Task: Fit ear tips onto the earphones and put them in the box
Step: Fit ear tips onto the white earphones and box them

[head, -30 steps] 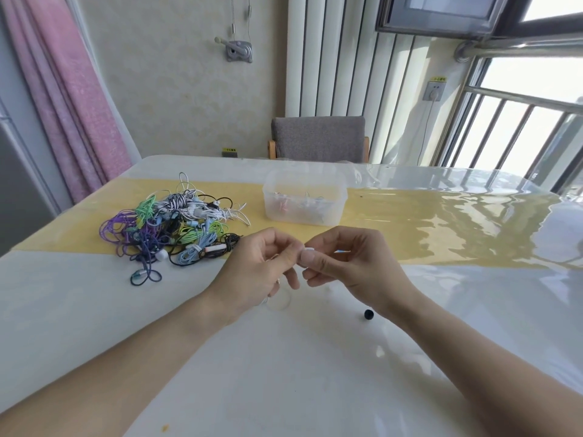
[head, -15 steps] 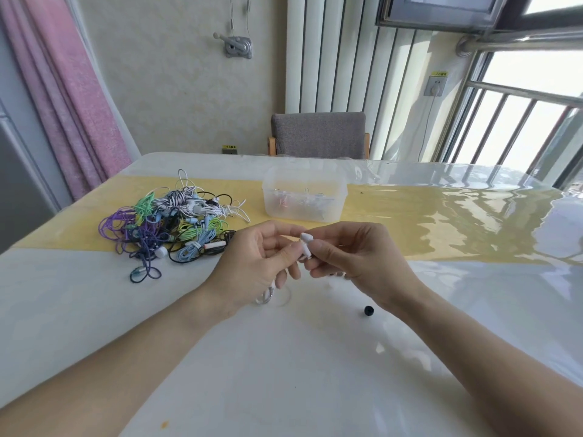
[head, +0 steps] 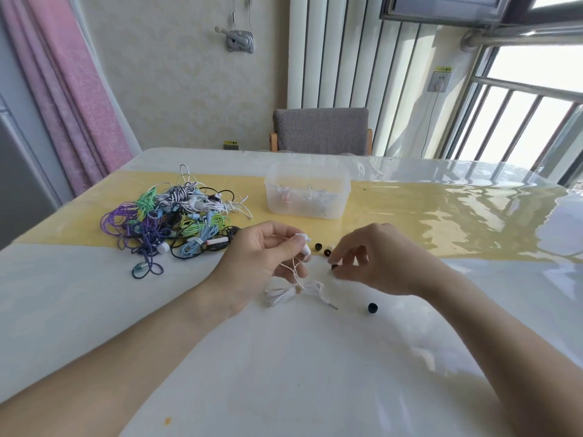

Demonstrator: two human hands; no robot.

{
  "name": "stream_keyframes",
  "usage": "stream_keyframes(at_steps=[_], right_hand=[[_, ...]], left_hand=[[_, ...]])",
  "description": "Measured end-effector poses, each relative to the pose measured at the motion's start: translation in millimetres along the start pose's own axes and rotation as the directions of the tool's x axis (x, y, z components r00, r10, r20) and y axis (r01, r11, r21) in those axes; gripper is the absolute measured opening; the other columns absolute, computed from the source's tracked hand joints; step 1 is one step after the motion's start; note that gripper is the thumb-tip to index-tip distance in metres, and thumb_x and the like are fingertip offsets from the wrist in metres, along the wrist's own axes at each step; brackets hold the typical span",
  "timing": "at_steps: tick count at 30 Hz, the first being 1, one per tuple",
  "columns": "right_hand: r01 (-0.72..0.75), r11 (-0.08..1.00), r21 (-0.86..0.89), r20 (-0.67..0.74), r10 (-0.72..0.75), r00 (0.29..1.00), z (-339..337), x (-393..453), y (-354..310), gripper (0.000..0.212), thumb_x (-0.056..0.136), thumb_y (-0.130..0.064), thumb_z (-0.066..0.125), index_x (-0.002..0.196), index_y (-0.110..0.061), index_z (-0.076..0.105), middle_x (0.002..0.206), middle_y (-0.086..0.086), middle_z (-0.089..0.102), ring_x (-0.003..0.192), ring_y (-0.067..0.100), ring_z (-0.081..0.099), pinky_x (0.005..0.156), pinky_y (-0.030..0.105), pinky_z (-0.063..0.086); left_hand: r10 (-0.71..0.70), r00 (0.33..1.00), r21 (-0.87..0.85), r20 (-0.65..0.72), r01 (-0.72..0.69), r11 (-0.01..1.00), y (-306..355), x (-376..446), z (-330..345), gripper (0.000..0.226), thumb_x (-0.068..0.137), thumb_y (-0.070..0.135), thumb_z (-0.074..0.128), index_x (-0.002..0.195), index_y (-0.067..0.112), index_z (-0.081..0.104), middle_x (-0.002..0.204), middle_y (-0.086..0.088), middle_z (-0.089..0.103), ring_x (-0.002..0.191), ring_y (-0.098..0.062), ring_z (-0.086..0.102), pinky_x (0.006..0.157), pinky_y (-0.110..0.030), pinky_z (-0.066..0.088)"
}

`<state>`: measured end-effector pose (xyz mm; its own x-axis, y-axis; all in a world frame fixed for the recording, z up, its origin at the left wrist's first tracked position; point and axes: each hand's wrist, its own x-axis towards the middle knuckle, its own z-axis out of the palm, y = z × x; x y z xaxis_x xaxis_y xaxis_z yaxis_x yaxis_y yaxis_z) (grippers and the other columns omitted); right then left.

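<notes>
Nearest you, one black ear tip [head: 372, 307] lies loose on the white desk [head: 284, 373], apart from both hands. Just beyond it the white earphones' coiled cable [head: 295, 291] rests on the desk, its plug pointing toward that tip.

Your left hand [head: 255, 263] holds the white earphones [head: 304, 244] by their thin leads, fingers curled round them, with both buds raised above the desk. Neither bud appears to carry a dark tip, though the detail is small.

Your right hand [head: 372, 263] is held apart from the left, fingertips [head: 339, 268] pinching a small dark ear tip [head: 333, 267] at desk level. Whether it is already lifted clear cannot be told. Two or three further tips [head: 322, 248] lie just beyond, between the hands.

Further off, the clear plastic box [head: 307, 192] stands on the yellow strip and holds several earphones, so some pairs are judged complete. To its left a large tangled pile of coloured earphones [head: 170, 222] lies on the desk.

Assessment: the task is at an early to middle stage. The pair in hand needs its tips fitted and then boxing. The pile is the bulk of the work left.
</notes>
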<state>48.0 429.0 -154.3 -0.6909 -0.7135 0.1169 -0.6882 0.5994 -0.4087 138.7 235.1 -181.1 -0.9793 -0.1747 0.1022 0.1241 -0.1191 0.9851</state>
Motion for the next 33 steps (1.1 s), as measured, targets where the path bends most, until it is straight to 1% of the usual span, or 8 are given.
stream_keyframes(at_steps=[4, 7, 12, 21, 24, 26, 29, 33], right_hand=[[0.008, 0.995, -0.104, 0.098, 0.002, 0.995, 6, -1, 2, 0.007, 0.085, -0.025, 0.078, 0.091, -0.029, 0.077, 0.075, -0.016, 0.063, 0.070, -0.006, 0.056, 0.062, 0.009, 0.040], [0.023, 0.992, -0.124, 0.074, -0.014, 0.997, 8, -2, 2, 0.007, 0.090, -0.020, 0.072, 0.089, -0.026, 0.076, 0.080, -0.013, 0.063, 0.079, 0.000, 0.056, 0.071, 0.016, 0.043], [-0.001, 0.991, -0.133, 0.030, 0.005, 1.000, 12, -3, -4, 0.009, 0.095, -0.028, 0.067, 0.103, -0.028, 0.070, 0.102, -0.009, 0.048, 0.090, 0.011, 0.050, 0.077, 0.024, 0.034], [0.043, 0.984, -0.175, 0.036, -0.037, 0.999, 17, -5, 0, 0.009, 0.095, -0.027, 0.066, 0.098, -0.024, 0.074, 0.101, -0.007, 0.050, 0.098, 0.012, 0.048, 0.078, 0.022, 0.035], [0.070, 0.997, -0.045, -0.084, -0.073, 0.994, 13, -4, 0, 0.006, 0.095, -0.023, 0.066, 0.093, -0.023, 0.072, 0.094, -0.011, 0.061, 0.083, 0.000, 0.056, 0.072, 0.013, 0.039], [0.080, 0.981, 0.175, -0.157, -0.053, 0.986, 10, -4, -4, 0.004, 0.091, -0.015, 0.071, 0.088, -0.016, 0.072, 0.082, -0.010, 0.070, 0.072, -0.001, 0.065, 0.066, 0.013, 0.046], [0.050, 0.884, 0.466, -0.155, 0.026, 0.988, 8, -5, -9, 0.005, 0.087, -0.008, 0.076, 0.086, -0.009, 0.071, 0.073, -0.001, 0.074, 0.062, 0.009, 0.068, 0.062, 0.021, 0.054], [0.068, 0.830, 0.553, -0.116, -0.004, 0.993, 9, -6, -12, 0.006, 0.085, -0.008, 0.078, 0.087, -0.004, 0.073, 0.073, 0.008, 0.073, 0.058, 0.015, 0.066, 0.055, 0.018, 0.049]], left_hand=[[-0.056, 0.998, -0.008, 0.030, 0.056, 0.998, -3, -1, 2, 0.015, 0.090, 0.011, 0.064, 0.100, 0.000, 0.064, 0.077, -0.012, 0.067, 0.060, -0.026, 0.058, 0.052, -0.028, 0.046], [-0.070, 0.997, -0.007, 0.037, 0.071, 0.997, -4, -2, 4, 0.011, 0.090, 0.011, 0.063, 0.098, 0.002, 0.064, 0.076, -0.011, 0.066, 0.057, -0.024, 0.057, 0.049, -0.025, 0.042], [-0.100, 0.994, 0.025, 0.041, 0.099, 0.995, -8, -3, 6, 0.013, 0.092, 0.010, 0.063, 0.100, 0.001, 0.064, 0.075, -0.011, 0.067, 0.057, -0.022, 0.056, 0.046, -0.023, 0.039], [-0.130, 0.991, 0.039, 0.026, 0.129, 0.991, -13, -2, 5, 0.015, 0.093, 0.010, 0.063, 0.102, -0.001, 0.063, 0.074, -0.010, 0.067, 0.056, -0.023, 0.055, 0.047, -0.024, 0.040], [-0.133, 0.991, 0.041, 0.015, 0.133, 0.990, -13, -2, 4, 0.017, 0.093, 0.010, 0.063, 0.104, -0.003, 0.063, 0.074, -0.010, 0.068, 0.057, -0.023, 0.055, 0.048, -0.024, 0.041], [-0.131, 0.991, 0.044, 0.012, 0.130, 0.991, -13, -2, 4, 0.017, 0.093, 0.011, 0.063, 0.103, -0.002, 0.063, 0.075, -0.010, 0.068, 0.057, -0.023, 0.056, 0.049, -0.025, 0.042], [-0.120, 0.993, 0.048, 0.010, 0.119, 0.992, -13, -2, 5, 0.014, 0.092, 0.011, 0.064, 0.101, 0.001, 0.063, 0.075, -0.010, 0.069, 0.057, -0.022, 0.056, 0.051, -0.027, 0.042], [-0.088, 0.996, 0.079, 0.009, 0.087, 0.993, -14, -3, 6, 0.012, 0.092, 0.011, 0.064, 0.100, 0.002, 0.063, 0.076, -0.011, 0.069, 0.055, -0.020, 0.057, 0.053, -0.027, 0.044]])
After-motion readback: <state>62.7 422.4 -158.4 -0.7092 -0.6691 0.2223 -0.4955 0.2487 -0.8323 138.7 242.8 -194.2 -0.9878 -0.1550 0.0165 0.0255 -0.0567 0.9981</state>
